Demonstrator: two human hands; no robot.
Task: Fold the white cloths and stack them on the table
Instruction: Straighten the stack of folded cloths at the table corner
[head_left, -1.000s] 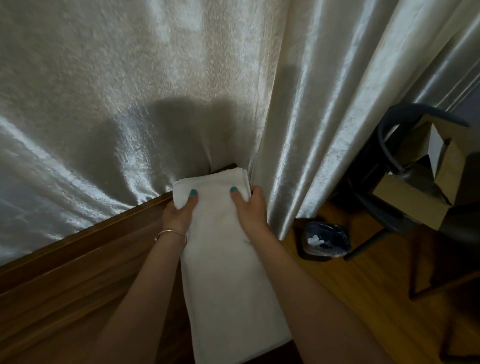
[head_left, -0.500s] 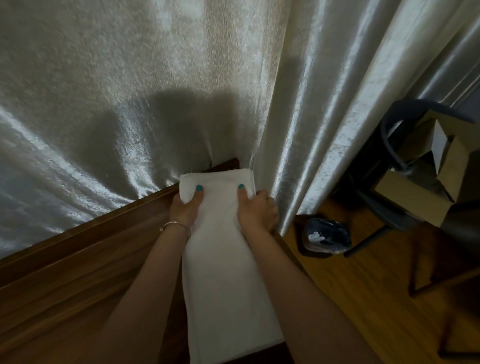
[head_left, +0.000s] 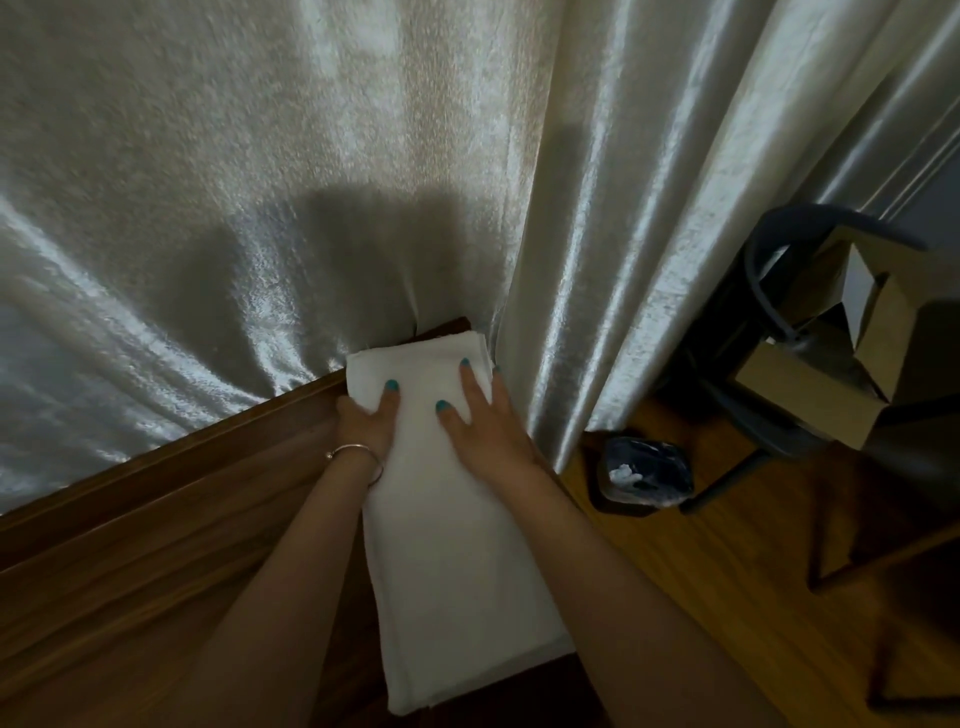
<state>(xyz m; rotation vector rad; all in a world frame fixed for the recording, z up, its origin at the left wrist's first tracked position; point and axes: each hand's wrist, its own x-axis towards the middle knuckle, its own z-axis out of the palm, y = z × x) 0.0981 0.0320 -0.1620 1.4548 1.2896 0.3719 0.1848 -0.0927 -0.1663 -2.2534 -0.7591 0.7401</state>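
A long folded white cloth (head_left: 452, 545) lies on the dark wooden table (head_left: 156, 545), its far end against the curtain. My left hand (head_left: 363, 421) grips the cloth's left edge near that far end, thumb on top and fingers tucked out of sight beneath. My right hand (head_left: 483, 421) lies flat on top of the cloth near its right edge, fingers straight and spread. Thin layered edges show at the cloth's far end.
A shiny pale curtain (head_left: 260, 182) hangs right behind the table and along its right side. On the wooden floor to the right are a dark bin (head_left: 644, 473) and a dark chair (head_left: 769, 291) holding an open cardboard box (head_left: 831, 405).
My right hand let go of the cloth's right edge and now lies flat on top with fingers spread. The left hand keeps its hold. The cloth has barely shifted.
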